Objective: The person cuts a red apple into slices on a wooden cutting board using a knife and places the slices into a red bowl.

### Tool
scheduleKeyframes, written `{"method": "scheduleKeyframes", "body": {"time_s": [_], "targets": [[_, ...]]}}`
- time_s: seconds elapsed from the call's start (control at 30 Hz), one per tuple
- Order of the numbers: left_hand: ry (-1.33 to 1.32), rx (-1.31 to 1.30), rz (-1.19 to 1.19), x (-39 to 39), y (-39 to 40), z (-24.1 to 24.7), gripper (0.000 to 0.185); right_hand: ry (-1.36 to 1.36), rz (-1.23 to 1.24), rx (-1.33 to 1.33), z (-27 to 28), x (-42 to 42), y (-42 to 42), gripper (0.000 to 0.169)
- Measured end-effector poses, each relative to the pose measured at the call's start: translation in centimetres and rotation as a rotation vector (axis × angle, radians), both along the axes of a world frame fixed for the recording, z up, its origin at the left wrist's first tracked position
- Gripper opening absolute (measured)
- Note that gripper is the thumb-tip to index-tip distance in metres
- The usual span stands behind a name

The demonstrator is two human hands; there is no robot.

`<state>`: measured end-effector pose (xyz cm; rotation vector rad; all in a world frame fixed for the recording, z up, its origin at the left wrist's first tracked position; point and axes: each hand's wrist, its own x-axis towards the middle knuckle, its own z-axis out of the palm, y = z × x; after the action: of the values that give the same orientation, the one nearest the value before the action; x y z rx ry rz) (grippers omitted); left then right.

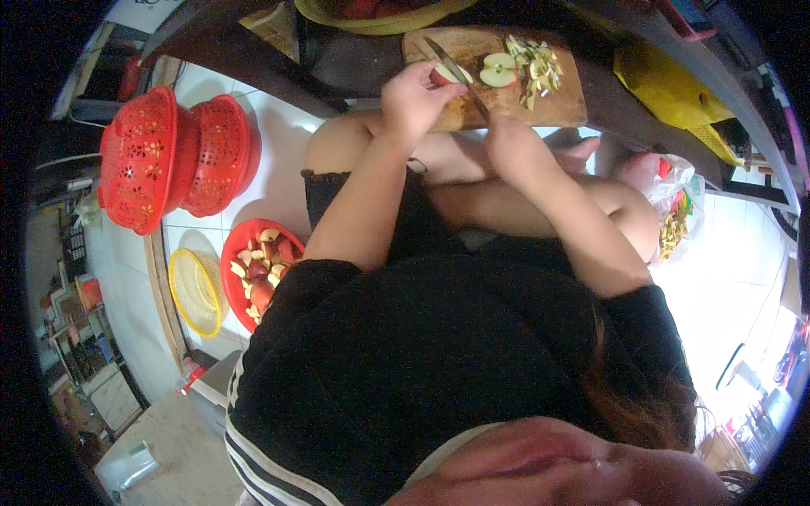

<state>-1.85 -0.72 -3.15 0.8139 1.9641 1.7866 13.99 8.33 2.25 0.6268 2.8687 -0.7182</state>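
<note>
My left hand (414, 98) grips a piece of red-skinned apple (445, 74) over the left part of a wooden cutting board (455, 114). In my right hand (509, 139) is a knife (450, 63), its blade slanting up and left across the apple piece. Just right of the blade, an apple half (498, 69) rests cut face up, its core showing. Beside that half lies a heap of thin apple trimmings (538, 69) on the board. My fingers hide most of the knife's handle.
A yellow basket (386, 24) stands behind the board. On the floor at left are red colanders (142, 164), a yellow mesh basket (195, 292) and a red basin (229, 278) of apple pieces. A plastic bag (680, 209) with scraps sits by my right knee; yellow cloth-like material (671, 88) is at right.
</note>
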Motion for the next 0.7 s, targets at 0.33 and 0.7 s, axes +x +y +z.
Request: {"method": "scheduleKeyframes", "body": {"time_s": [0.33,0.7], "targets": [[0.202,-0.104,0.03,-0.5,0.0,-1.1,0.059,0.011,0.017,-0.027,0.1,-0.2,0.0,0.022],[0.003,0.036,-0.023,0.5,-0.4,-0.6,0.055,0.014,-0.232,-0.865,1.0,1.8,3.7,0.02]]}}
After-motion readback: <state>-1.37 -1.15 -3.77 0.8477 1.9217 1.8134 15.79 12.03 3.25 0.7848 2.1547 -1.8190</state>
